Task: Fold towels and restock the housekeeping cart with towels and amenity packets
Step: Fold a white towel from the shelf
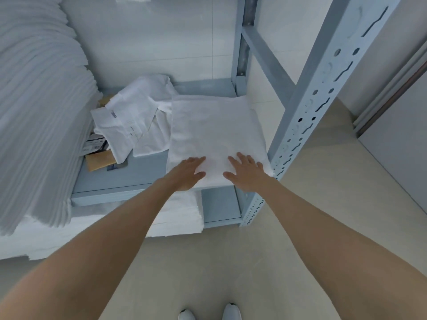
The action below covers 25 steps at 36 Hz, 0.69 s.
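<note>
Head-worn view, looking steeply down (wide-angle), shelf [143,179] close ahead

The folded white towel [215,132] lies flat on the grey metal shelf [129,174], at its right end beside the upright post. Its near edge overhangs the shelf front slightly. Loose white cloths [138,118] lie crumpled just to its left, touching it.

Two hands, left hand [188,173] and right hand [247,173], one folded towel [215,130], two shoes [209,312].
</note>
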Each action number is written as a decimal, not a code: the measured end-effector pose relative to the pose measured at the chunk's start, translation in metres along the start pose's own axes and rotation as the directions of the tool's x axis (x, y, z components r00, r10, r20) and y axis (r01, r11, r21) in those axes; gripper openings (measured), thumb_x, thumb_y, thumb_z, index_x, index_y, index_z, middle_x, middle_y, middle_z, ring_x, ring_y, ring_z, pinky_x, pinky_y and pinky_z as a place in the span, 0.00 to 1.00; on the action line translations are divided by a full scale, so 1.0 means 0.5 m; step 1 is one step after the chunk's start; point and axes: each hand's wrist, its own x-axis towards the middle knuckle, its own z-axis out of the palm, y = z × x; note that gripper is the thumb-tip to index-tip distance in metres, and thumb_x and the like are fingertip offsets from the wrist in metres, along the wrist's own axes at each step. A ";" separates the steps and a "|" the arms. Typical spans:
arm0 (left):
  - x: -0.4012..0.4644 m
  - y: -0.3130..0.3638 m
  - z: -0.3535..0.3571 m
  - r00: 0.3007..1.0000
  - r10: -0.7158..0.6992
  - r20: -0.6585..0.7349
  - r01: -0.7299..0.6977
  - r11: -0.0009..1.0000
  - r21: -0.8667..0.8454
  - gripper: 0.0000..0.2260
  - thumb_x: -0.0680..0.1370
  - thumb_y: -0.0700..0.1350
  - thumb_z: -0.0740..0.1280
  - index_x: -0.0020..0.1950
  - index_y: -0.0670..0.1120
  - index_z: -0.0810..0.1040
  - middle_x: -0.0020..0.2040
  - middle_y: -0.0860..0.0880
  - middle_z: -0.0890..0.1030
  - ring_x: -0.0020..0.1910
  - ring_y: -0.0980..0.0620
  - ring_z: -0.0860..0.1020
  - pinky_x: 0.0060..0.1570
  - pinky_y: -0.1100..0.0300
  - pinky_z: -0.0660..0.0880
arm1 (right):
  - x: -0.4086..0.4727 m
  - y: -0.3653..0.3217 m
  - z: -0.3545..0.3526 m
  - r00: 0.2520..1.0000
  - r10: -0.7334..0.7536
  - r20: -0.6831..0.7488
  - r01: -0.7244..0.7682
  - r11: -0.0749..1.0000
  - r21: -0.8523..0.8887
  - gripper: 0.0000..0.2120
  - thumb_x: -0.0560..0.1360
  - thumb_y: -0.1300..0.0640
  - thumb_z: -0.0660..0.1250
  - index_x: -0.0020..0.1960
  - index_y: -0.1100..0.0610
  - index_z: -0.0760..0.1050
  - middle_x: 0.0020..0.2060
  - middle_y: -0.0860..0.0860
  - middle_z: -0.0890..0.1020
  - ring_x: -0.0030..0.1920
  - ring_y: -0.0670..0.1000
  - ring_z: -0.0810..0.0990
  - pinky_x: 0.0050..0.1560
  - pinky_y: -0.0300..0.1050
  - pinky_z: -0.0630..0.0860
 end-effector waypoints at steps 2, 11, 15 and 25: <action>-0.032 0.000 -0.032 0.998 -0.060 -0.018 0.058 0.996 -0.070 0.27 0.84 0.55 0.58 0.81 0.49 0.56 0.80 0.45 0.61 0.76 0.43 0.65 0.73 0.49 0.61 | -0.017 -0.024 -0.035 1.000 0.004 0.008 -0.004 0.999 0.048 0.32 0.82 0.38 0.51 0.81 0.50 0.46 0.81 0.51 0.45 0.79 0.59 0.48 0.75 0.63 0.50; -0.178 -0.042 -0.207 0.950 -0.289 -0.123 0.218 0.889 -0.402 0.19 0.82 0.50 0.64 0.72 0.45 0.70 0.66 0.46 0.77 0.59 0.43 0.79 0.55 0.50 0.77 | -0.041 -0.135 -0.215 0.988 -0.154 0.010 0.153 0.987 0.058 0.31 0.82 0.46 0.58 0.80 0.57 0.55 0.79 0.55 0.52 0.77 0.58 0.55 0.75 0.56 0.59; -0.245 -0.075 -0.265 0.894 -0.424 -0.146 0.263 0.759 -0.596 0.16 0.82 0.46 0.65 0.68 0.43 0.71 0.57 0.45 0.79 0.46 0.44 0.82 0.37 0.53 0.82 | -0.037 -0.191 -0.250 0.980 -0.194 0.031 0.194 0.981 0.020 0.26 0.81 0.51 0.60 0.77 0.57 0.61 0.76 0.55 0.57 0.74 0.57 0.61 0.73 0.57 0.64; -0.312 -0.169 -0.296 0.755 -0.634 -0.165 0.281 0.541 -0.793 0.15 0.82 0.38 0.62 0.69 0.39 0.70 0.60 0.38 0.78 0.46 0.42 0.80 0.41 0.48 0.82 | 0.034 -0.347 -0.226 0.946 -0.297 0.132 0.316 0.934 -0.165 0.22 0.81 0.56 0.60 0.72 0.63 0.65 0.71 0.58 0.62 0.68 0.59 0.69 0.67 0.56 0.70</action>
